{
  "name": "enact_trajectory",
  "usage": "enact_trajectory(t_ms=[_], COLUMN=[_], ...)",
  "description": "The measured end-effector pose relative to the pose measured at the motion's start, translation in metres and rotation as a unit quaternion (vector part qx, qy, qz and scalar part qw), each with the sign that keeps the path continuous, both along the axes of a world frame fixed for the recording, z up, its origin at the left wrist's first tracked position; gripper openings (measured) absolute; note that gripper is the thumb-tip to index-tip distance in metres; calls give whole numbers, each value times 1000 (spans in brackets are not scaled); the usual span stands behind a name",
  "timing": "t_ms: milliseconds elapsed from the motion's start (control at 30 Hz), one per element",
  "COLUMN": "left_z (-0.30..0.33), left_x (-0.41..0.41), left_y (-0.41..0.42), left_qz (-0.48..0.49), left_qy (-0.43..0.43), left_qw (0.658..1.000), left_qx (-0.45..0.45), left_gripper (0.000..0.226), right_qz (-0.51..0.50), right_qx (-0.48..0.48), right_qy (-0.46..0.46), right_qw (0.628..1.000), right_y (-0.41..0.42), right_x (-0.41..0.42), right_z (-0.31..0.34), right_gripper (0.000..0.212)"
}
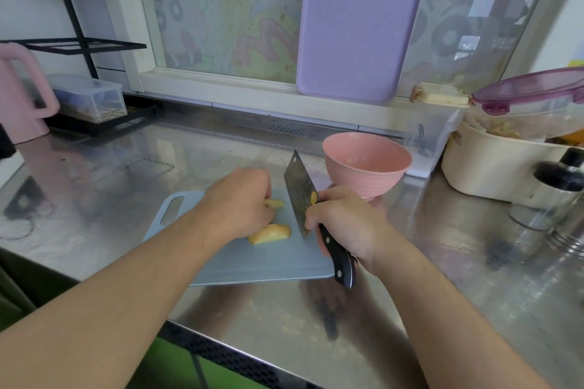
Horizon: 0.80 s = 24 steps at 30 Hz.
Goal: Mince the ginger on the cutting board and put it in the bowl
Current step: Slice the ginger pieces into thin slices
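A grey-blue cutting board (252,262) lies on the steel counter. Pale yellow ginger (270,233) lies on it in sliced pieces, with another piece (275,203) farther back. My left hand (240,199) is curled over the ginger and holds it down; its fingertips are hidden. My right hand (344,224) grips the black handle of a cleaver (300,193), whose blade stands edge-down on the board just right of the ginger. An empty pink bowl (366,164) stands just behind the board's right corner.
A lidded clear container (433,136), a cream tub (493,167) and a glass jar with a black cap (556,196) crowd the right side. A pink jug (22,95) and a black rack (79,47) stand at the left. A purple board (357,22) leans on the window.
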<state>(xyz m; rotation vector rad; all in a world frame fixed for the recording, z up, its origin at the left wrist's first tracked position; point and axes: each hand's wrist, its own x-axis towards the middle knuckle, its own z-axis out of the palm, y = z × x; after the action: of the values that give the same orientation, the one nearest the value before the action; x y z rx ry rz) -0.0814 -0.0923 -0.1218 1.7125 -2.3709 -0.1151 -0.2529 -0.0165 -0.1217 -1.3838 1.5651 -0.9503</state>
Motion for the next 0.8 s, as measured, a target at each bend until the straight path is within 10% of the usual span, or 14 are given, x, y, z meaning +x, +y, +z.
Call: enact_trajectory(t_ms=[467,800], left_z=[-8,3], left_x=[6,0], left_y=[-5,-3], left_qz=[-23,17], left_qy=[201,116], left_qw=[977,985], left_qx=[65,125], left_gripper=[18,29], right_qz=[-8,-13], right_qx=[-2,10], right_qy=[1,0], right_qw=[1000,1000], right_y=[0,-3], right_x=[-2,-3], right_z=[0,-2], right_gripper=[13,6])
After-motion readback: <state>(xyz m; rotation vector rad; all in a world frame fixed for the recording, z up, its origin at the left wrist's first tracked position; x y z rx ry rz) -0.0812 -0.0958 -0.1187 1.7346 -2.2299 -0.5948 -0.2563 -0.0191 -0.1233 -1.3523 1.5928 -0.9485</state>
